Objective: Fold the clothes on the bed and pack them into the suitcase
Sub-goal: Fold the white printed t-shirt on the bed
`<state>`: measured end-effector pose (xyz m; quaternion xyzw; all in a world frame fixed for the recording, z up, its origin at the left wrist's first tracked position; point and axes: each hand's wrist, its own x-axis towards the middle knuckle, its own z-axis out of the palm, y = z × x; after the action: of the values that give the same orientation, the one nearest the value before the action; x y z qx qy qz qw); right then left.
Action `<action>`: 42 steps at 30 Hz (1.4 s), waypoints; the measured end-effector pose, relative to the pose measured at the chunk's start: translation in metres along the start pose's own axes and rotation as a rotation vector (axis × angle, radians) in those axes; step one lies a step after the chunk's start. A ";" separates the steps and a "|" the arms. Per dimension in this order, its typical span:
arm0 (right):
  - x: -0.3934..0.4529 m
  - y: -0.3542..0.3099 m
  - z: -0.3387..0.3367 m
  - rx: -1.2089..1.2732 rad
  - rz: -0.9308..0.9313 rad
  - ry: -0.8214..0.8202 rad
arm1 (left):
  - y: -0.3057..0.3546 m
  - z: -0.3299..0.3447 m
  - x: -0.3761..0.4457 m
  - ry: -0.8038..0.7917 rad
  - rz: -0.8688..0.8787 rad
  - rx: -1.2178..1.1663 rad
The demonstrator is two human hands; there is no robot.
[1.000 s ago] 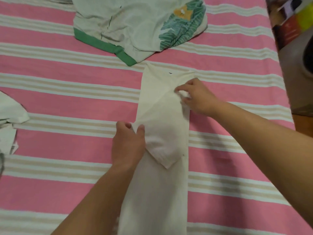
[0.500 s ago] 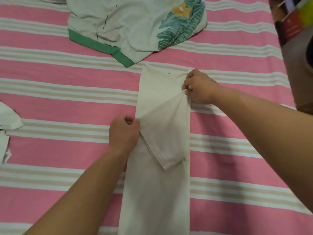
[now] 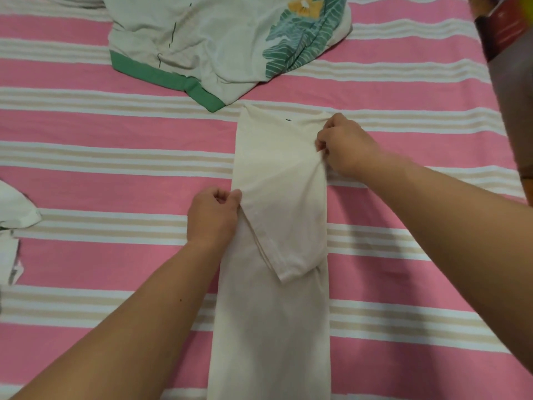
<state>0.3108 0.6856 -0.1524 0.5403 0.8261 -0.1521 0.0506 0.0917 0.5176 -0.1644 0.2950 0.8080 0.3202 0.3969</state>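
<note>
- Cream garment [image 3: 271,327]: folded into a long narrow strip, lying flat on the bed [image 3: 86,180], running from mid-bed down past the near edge of the frame. A sleeve flap [image 3: 285,226] lies folded over its upper part, its point toward the near edge.
- Left hand [image 3: 213,217]: fingers curled, pinching the strip's left edge just where the sleeve flap starts.
- Right hand [image 3: 343,145]: fingers curled, pinching gathered cloth at the strip's right edge, near its far end; creases fan out from the grip.
- Both forearms reach in from the near edge, one either side of the strip.
- White garment with green hem band and leaf print [image 3: 225,41]: crumpled, toward the far edge of the bed; its green corner lies just beside the strip's far end, whether touching I cannot tell.
- More pale cloth [image 3: 14,220] at the bed's left edge, partly cut off.
- Bed cover: pink with beige-and-white stripes.
- Blurred red and dark objects [image 3: 501,33] beyond the bed's right edge, not identifiable.
</note>
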 end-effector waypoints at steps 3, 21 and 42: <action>-0.006 -0.004 0.011 -0.047 0.024 0.073 | -0.002 0.003 0.002 0.224 -0.030 -0.065; 0.002 -0.002 0.056 -0.058 0.059 0.118 | -0.027 0.045 -0.003 -0.198 0.588 0.913; -0.185 -0.035 0.006 0.776 0.072 0.231 | 0.013 -0.076 -0.052 -0.380 0.283 -0.054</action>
<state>0.3548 0.5090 -0.1057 0.5615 0.6881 -0.3888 -0.2450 0.0580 0.4661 -0.0947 0.4496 0.6605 0.3331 0.5007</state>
